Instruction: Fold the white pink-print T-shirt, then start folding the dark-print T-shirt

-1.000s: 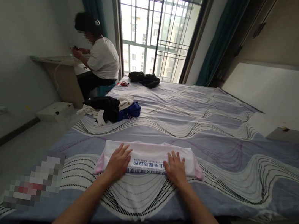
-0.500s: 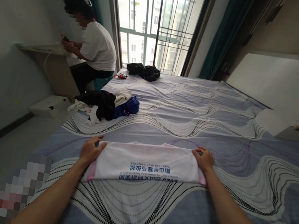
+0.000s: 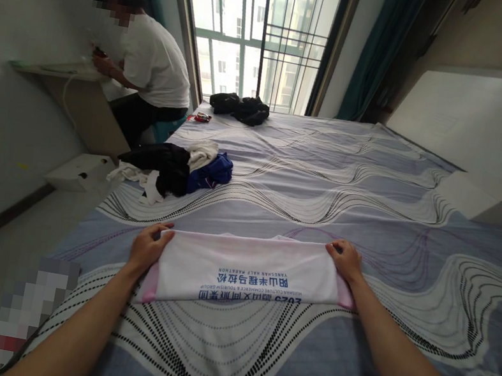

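Note:
A folded white shirt (image 3: 240,274) with pink trim and blue printed lettering lies across the near part of the bed (image 3: 353,186). My left hand (image 3: 147,247) grips the shirt's far left corner, fingers curled over the edge. At the far right corner my right hand (image 3: 344,261) pinches the cloth, which is slightly raised there. Both forearms reach in from the bottom of the view.
A heap of black, white and blue clothes (image 3: 171,171) lies at the bed's left edge, and a dark bundle (image 3: 240,107) by the window. A person in a white shirt (image 3: 148,66) sits at a desk on the left. A white box (image 3: 79,171) rests on the floor.
My hands went from lying flat on the shirt's middle to its two far corners and closed on them. The camera tilted slightly.

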`<state>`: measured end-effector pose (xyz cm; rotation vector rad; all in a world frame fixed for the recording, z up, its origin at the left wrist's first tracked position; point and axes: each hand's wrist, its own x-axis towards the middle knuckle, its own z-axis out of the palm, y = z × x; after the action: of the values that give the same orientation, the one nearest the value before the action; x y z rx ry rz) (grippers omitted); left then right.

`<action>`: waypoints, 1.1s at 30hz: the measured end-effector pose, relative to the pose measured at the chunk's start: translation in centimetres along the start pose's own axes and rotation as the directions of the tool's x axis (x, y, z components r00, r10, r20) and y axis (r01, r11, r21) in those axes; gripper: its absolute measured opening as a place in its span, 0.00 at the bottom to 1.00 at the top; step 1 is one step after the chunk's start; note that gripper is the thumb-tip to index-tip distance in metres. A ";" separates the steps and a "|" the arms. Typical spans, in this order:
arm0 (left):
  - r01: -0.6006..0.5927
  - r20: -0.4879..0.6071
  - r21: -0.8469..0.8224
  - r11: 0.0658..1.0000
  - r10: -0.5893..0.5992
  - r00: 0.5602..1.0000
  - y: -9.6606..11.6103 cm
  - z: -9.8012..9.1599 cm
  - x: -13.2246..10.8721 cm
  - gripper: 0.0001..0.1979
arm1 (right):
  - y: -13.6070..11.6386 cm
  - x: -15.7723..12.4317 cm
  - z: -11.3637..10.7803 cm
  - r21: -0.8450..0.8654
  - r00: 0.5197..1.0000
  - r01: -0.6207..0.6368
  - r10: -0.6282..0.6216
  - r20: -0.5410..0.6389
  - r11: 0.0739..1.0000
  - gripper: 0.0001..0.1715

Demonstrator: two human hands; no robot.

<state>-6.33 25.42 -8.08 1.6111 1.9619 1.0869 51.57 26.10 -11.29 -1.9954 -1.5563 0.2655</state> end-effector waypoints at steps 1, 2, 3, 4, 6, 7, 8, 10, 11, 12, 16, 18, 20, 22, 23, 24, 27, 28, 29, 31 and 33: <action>0.008 -0.003 -0.013 1.000 -0.008 1.000 0.1 0.0 0.0 0.16 | 0.1 0.2 0.0 0.035 1.000 0.000 0.000 0.005 0.999 0.17; 0.013 -0.005 -0.022 1.000 -0.013 1.000 0.2 0.0 -0.1 0.16 | 0.2 0.3 0.0 0.065 1.000 -0.005 0.004 0.010 0.998 0.18; 0.014 -0.006 -0.027 1.000 -0.015 1.000 0.2 0.1 0.0 0.17 | 0.3 0.4 0.0 0.085 1.000 -0.014 0.013 0.016 0.996 0.18; 0.014 -0.008 -0.026 1.000 -0.015 1.000 0.2 0.1 0.0 0.17 | 0.3 0.4 0.1 0.094 1.000 -0.026 0.024 0.019 0.995 0.18; 0.020 -0.015 0.005 1.000 -0.020 1.000 0.0 0.4 0.3 0.19 | 0.3 0.5 0.3 0.084 0.999 -0.050 0.049 0.020 0.995 0.19; 0.028 -0.018 0.036 0.999 -0.028 0.999 -0.1 0.5 0.5 0.19 | 0.2 0.6 0.3 0.072 0.998 -0.058 0.057 0.019 0.996 0.19; 0.035 -0.020 0.077 0.996 -0.034 0.999 -0.2 0.5 0.8 0.19 | 0.1 0.7 0.3 0.060 0.998 -0.064 0.063 0.013 0.996 0.18; 0.034 -0.016 0.174 0.984 -0.031 0.999 -0.2 0.5 1.4 0.18 | -0.3 1.2 0.0 0.021 0.997 -0.075 0.074 0.022 0.997 0.17; 0.031 -0.006 0.220 0.975 -0.031 1.000 -0.1 0.4 1.7 0.18 | -0.6 1.4 -0.2 -0.012 0.995 -0.088 0.089 0.041 0.996 0.17; 0.040 0.007 0.264 0.964 -0.044 0.999 0.2 0.4 1.8 0.17 | -1.2 1.6 -0.5 -0.049 0.992 -0.106 0.109 0.062 0.993 0.17; 0.044 -0.006 0.434 0.900 -0.046 0.999 3.7 1.7 0.2 0.25 | -6.8 0.1 -0.2 -0.168 0.990 -0.130 0.139 0.040 0.977 0.27; -0.148 0.001 0.493 0.857 0.169 0.986 6.6 4.2 -2.3 0.28 | -11.5 -3.2 1.6 -0.215 0.999 0.040 -0.040 0.005 0.976 0.33; -0.439 0.160 0.428 0.790 0.412 0.897 9.3 7.6 -5.3 0.27 | -16.3 -7.4 4.3 -0.192 0.942 0.325 -0.299 0.152 0.926 0.37; -0.607 0.355 0.321 0.727 0.502 0.789 11.1 10.7 -7.8 0.27 | -19.9 -11.3 6.9 -0.148 0.884 0.409 -0.350 0.312 0.901 0.37; -0.627 0.411 0.303 0.718 0.495 0.765 11.5 11.8 -8.6 0.27 | -21.0 -12.7 7.9 -0.145 0.870 0.418 -0.349 0.349 0.897 0.37; -0.624 0.444 0.308 0.718 0.471 0.762 11.5 12.4 -9.0 0.27 | -21.5 -13.5 8.5 -0.145 0.866 0.414 -0.340 0.367 0.899 0.37; -0.561 0.455 0.392 0.729 0.376 0.807 10.1 11.7 -7.8 0.27 | -20.3 -13.1 8.2 -0.171 0.884 0.389 -0.315 0.346 0.905 0.38; -0.530 0.447 0.424 0.734 0.339 0.827 9.3 10.9 -7.0 0.28 | -19.2 -12.2 7.6 -0.189 0.896 0.368 -0.293 0.334 0.911 0.39; -0.493 0.435 0.459 0.739 0.297 0.850 8.5 9.8 -6.1 0.28 | -17.9 -11.1 6.9 -0.211 0.912 0.333 -0.257 0.321 0.919 0.40; -0.406 0.388 0.529 0.745 0.213 0.897 6.6 7.6 -4.4 0.29 | -14.8 -8.6 5.2 -0.265 0.947 0.232 -0.154 0.283 0.936 0.40; -0.339 0.345 0.573 0.746 0.156 0.926 4.8 5.6 -3.1 0.30 | -11.3 -6.2 3.6 -0.306 0.970 0.134 -0.062 0.236 0.943 0.39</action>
<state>1.63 24.53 -8.53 2.2768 2.0624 0.2235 38.73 23.09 -9.14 -2.1829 -1.9415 0.2133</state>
